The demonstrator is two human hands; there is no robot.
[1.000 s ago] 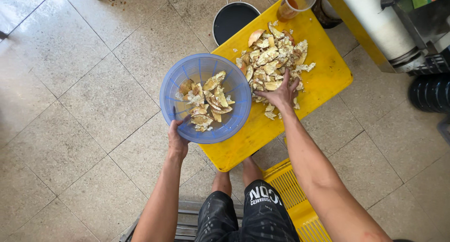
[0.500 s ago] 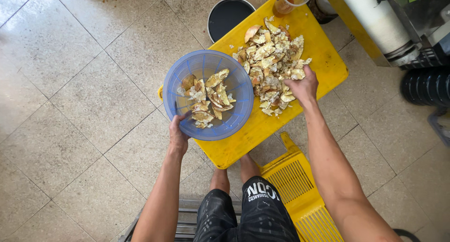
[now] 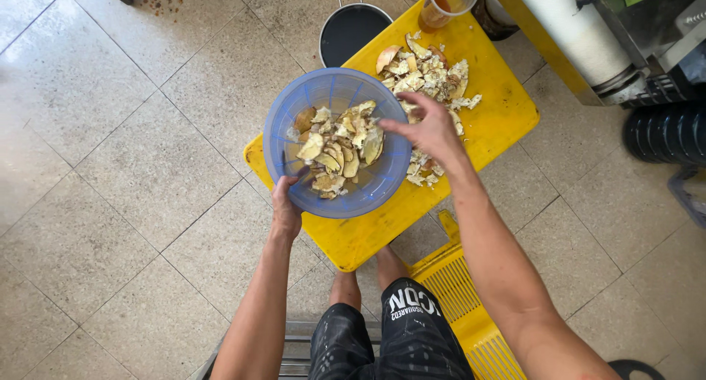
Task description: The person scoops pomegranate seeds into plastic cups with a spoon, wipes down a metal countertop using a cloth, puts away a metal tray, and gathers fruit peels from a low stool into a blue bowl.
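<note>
**Colander tipped over the board**

Your left hand (image 3: 285, 207) gripped the blue colander (image 3: 338, 141) by its near rim at frame centre, tilted toward you. Your right hand (image 3: 426, 126) hovered at its right rim, fingers loosely spread, holding nothing visible, above the peel scraps (image 3: 434, 78) on the yellow board (image 3: 493, 122).

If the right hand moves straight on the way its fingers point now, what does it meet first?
Probably the peel pieces inside the blue bowl: the right hand points left over its rim, though its height is unclear.
</note>
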